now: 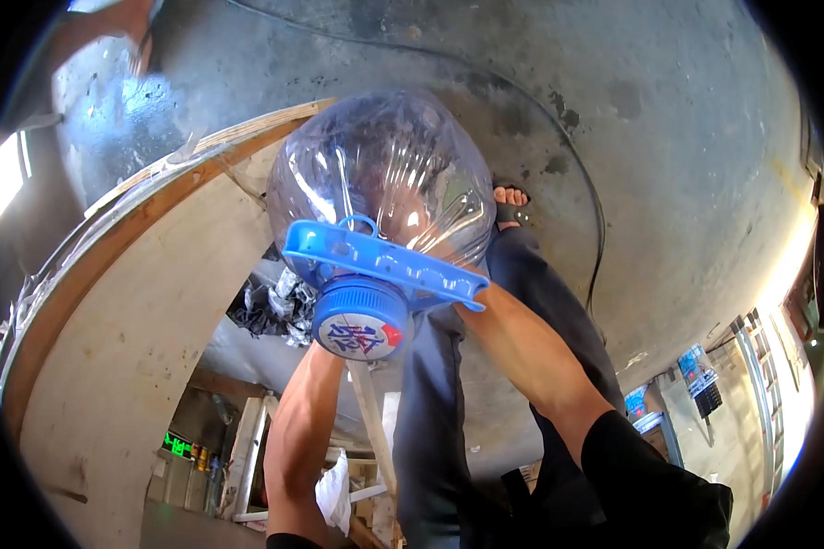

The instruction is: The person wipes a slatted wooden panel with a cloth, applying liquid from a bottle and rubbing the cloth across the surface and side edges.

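Observation:
A large clear plastic water jug (pixel 384 174) with a blue screw cap (pixel 362 320) and a blue carry handle (pixel 384 261) is held up close to the camera, cap end toward me. My left hand (pixel 324 355) meets the jug just under the cap and is mostly hidden behind it. My right hand (pixel 476 305) reaches the right end of the blue handle, its fingers out of sight behind it. Both bare forearms rise from the lower edge to the jug.
A pale plywood tabletop (pixel 146 302) with a wooden rim curves along the left. Crumpled dark plastic (pixel 270 306) lies beneath it. My leg in dark trousers and a sandalled foot (pixel 513 206) stand on the concrete floor, where a black cable (pixel 595 210) runs. Packs of bottles (pixel 700 371) sit at right.

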Action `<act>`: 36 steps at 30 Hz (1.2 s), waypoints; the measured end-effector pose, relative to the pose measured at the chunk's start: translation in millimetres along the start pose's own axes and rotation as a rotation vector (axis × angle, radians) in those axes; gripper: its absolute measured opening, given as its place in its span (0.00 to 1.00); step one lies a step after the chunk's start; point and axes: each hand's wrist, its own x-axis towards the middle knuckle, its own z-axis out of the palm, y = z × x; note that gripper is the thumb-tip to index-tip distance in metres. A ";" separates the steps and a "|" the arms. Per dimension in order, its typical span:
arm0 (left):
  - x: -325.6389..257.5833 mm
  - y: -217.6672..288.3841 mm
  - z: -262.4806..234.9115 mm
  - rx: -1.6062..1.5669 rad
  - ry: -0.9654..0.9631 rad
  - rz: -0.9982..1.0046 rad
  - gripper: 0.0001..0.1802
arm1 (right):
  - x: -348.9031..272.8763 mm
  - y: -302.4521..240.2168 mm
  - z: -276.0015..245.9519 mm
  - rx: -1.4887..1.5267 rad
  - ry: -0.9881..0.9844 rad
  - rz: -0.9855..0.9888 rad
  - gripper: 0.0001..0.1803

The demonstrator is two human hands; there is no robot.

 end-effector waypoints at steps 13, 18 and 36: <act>-99.3 53.7 79.3 0.215 0.152 -0.035 0.12 | -94.5 -28.9 -79.0 0.881 -0.393 0.456 0.23; -220.0 123.8 109.1 0.346 0.025 0.134 0.12 | -165.8 -73.0 -124.3 0.768 -0.500 0.346 0.17; -483.0 305.8 142.3 -0.539 -0.077 0.442 0.05 | -297.0 -308.2 -332.8 0.806 -0.170 -0.153 0.02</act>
